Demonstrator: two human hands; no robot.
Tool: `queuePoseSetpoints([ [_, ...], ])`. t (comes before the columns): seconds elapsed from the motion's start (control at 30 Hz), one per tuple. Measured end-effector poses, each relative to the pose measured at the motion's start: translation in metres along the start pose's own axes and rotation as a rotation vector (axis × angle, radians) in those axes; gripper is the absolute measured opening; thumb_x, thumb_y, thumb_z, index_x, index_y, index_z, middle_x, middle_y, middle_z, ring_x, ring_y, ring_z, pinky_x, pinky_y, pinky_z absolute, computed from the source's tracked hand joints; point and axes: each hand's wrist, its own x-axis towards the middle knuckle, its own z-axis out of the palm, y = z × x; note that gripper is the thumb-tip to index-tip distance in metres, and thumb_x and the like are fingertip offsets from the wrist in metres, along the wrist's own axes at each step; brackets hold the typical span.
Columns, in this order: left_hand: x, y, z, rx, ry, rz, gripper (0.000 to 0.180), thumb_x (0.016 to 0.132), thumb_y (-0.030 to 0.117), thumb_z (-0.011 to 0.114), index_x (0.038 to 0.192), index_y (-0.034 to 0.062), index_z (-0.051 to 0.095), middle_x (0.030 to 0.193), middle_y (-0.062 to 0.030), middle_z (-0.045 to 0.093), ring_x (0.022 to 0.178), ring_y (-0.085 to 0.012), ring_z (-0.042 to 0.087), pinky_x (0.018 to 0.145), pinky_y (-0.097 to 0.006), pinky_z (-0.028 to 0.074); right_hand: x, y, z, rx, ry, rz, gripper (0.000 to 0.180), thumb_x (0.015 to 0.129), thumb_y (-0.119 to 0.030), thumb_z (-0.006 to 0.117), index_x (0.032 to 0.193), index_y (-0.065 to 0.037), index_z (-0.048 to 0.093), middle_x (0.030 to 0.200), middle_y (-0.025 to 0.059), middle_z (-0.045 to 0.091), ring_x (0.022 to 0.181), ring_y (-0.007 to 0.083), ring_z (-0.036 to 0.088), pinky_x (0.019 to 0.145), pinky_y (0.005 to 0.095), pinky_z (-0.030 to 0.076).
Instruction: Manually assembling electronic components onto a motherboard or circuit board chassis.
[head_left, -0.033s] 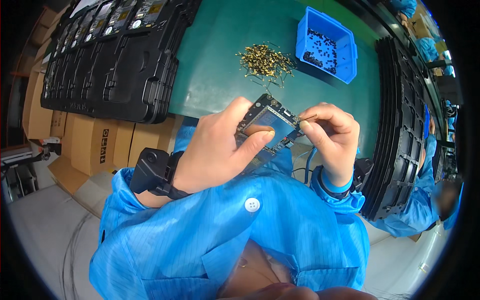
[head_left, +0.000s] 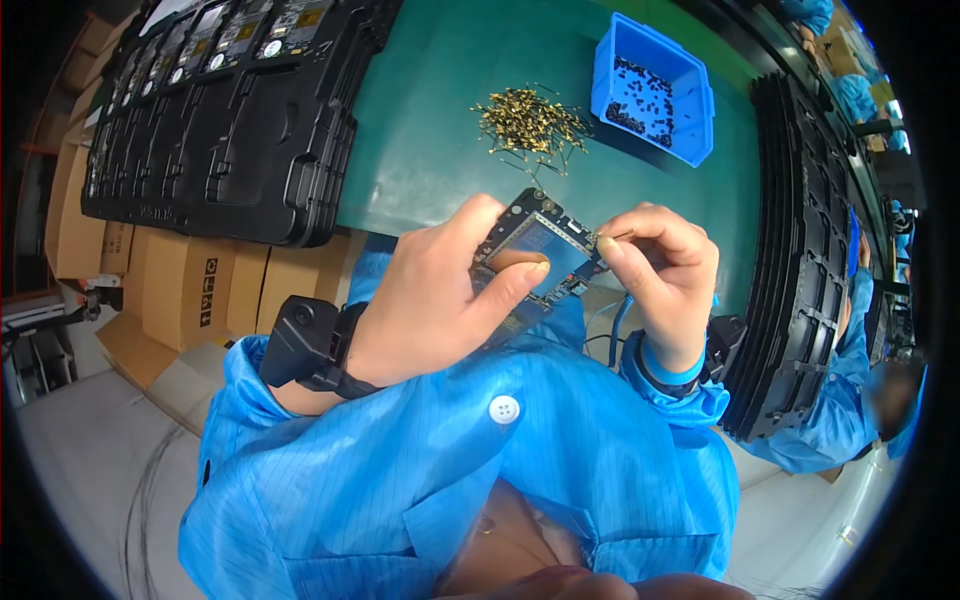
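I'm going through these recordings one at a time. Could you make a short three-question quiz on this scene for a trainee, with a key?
1. Multiple choice: what does the left hand hold?
a) a cardboard box
b) a circuit board
c) a black tray

2. True or false: the pile of gold-coloured parts lies inside the blue bin.

3. Open: what is the right hand doing, and where?

Key:
1. b
2. False; the pile is on the green table, beside the blue bin, which contains small black parts.
3. It pinches a thin piece close by the edge of the circuit board; the piece is too small to identify.
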Motion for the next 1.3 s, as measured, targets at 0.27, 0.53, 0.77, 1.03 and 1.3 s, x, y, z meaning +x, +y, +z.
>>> queuePoseSetpoints([
  [0.27, 0.001, 0.0, 0.001, 0.03, -0.004, -0.025, 0.028, 0.081, 0.021, 0.061, 0.096, -0.0008, 0.05, 0.078, -0.0089, 0.062, 0.072, -0.0133, 0.06, 0.063, -0.025, 0.045, 0.003, 0.0, 0.003, -0.11, 0.046, -0.08, 0.005, 0.072, 0.001, 0.064, 0.077, 0.0, 0.062, 0.069, 0.0064, 0.061, 0.063, 0.0129, 0.059, 0.056, 0.0229, 0.044],
  [0.53, 0.003, -0.002, 0.004, 0.002, 0.041, 0.014, 0.03, 0.081, 0.025, 0.059, 0.089, 0.0001, 0.045, 0.071, -0.0183, 0.055, 0.065, -0.036, 0.057, 0.054, -0.039, 0.043, 0.007, -0.004, 0.006, -0.23, 0.065, -0.157, 0.006, 0.072, 0.003, 0.064, 0.074, 0.0, 0.06, 0.066, 0.0065, 0.059, 0.059, 0.0137, 0.059, 0.051, 0.0236, 0.043],
  [0.77, 0.004, 0.0, 0.003, -0.013, 0.025, 0.002, 0.03, 0.081, 0.025, 0.059, 0.089, -0.0002, 0.045, 0.073, -0.0194, 0.055, 0.067, -0.0377, 0.057, 0.055, -0.039, 0.043, 0.008, -0.005, 0.004, -0.288, 0.053, -0.195, 0.005, 0.073, 0.002, 0.064, 0.074, 0.0, 0.059, 0.064, 0.0062, 0.059, 0.057, 0.0128, 0.059, 0.049, 0.0236, 0.044],
  [1.03, 0.017, -0.04, 0.024, -0.544, 0.106, -0.057, 0.033, 0.088, 0.032, 0.049, 0.097, 0.0002, 0.047, 0.073, -0.0058, 0.055, 0.057, -0.0129, 0.053, 0.053, -0.026, 0.044, -0.003, 0.037, -0.007, 0.324, 0.03, -0.002, 0.037, 0.08, -0.001, 0.055, 0.115, 0.002, 0.043, 0.106, 0.0103, 0.055, 0.099, 0.0188, 0.053, 0.087, 0.0305, 0.042],
  [1.3, 0.013, -0.052, 0.033, -1.627, -0.924, -0.348, 0.038, 0.091, 0.033, 0.038, 0.105, -0.0016, 0.046, 0.07, -0.0037, 0.048, 0.048, -0.0089, 0.045, 0.046, -0.02, 0.037, 0.01, 0.043, 0.01, 0.218, -0.274, -0.118, 0.014, 0.072, -0.006, 0.066, 0.084, 0.0, 0.061, 0.085, 0.0073, 0.061, 0.081, 0.0165, 0.057, 0.073, 0.0286, 0.044],
])
